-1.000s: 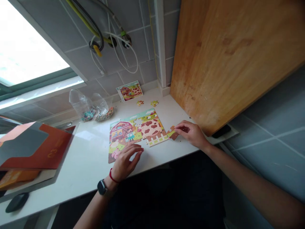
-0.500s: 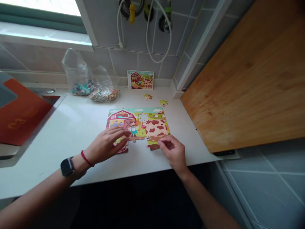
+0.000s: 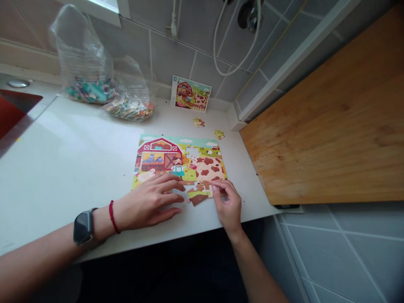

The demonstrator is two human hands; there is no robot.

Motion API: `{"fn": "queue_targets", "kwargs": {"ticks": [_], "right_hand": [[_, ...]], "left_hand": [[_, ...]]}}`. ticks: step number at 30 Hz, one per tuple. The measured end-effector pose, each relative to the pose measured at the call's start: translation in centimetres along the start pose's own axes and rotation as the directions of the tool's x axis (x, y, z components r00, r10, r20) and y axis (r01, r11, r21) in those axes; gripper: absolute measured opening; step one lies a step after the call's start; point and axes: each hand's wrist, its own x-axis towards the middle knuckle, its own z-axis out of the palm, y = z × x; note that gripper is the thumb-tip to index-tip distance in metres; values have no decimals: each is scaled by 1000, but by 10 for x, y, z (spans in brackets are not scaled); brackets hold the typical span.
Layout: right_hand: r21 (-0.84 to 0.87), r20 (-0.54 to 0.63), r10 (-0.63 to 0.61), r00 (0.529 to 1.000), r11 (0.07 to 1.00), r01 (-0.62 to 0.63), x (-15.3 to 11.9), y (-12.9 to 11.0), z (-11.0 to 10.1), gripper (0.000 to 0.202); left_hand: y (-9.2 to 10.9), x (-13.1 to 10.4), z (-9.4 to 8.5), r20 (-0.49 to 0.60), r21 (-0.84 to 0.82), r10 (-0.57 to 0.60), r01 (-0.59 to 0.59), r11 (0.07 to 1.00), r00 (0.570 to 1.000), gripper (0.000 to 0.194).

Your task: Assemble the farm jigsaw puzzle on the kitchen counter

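A farm jigsaw puzzle (image 3: 160,158) lies on the white counter, with a gap near its upper middle. My left hand (image 3: 154,198), fingers spread, rests over the puzzle's lower left part and hides some of it. At the lower right, my right hand (image 3: 227,202) pinches a joined strip of puzzle pieces (image 3: 198,195) between thumb and fingers. The strip sits just under the cow, tilted against the lower edge. Two loose clusters, a brown-and-yellow piece (image 3: 198,122) and a green-yellow piece (image 3: 219,134), lie behind the puzzle.
A picture card (image 3: 191,94) leans against the tiled wall. Two clear bags of puzzle pieces (image 3: 90,90) (image 3: 131,109) stand at the back left. A wooden board (image 3: 328,126) borders the right side; a white cable (image 3: 216,46) hangs above.
The view has moved closer and turned. My left hand has shifted right along the puzzle's lower edge. My right hand still holds the strip, now nearer the cow's underside.
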Motion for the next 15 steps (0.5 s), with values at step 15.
{"fn": "queue_targets", "kwargs": {"ticks": [15], "right_hand": [[-127, 111, -219, 969, 964, 232, -16, -2, 2, 49]], "left_hand": [[13, -9, 24, 15, 83, -28, 26, 996, 1000, 43]]}}
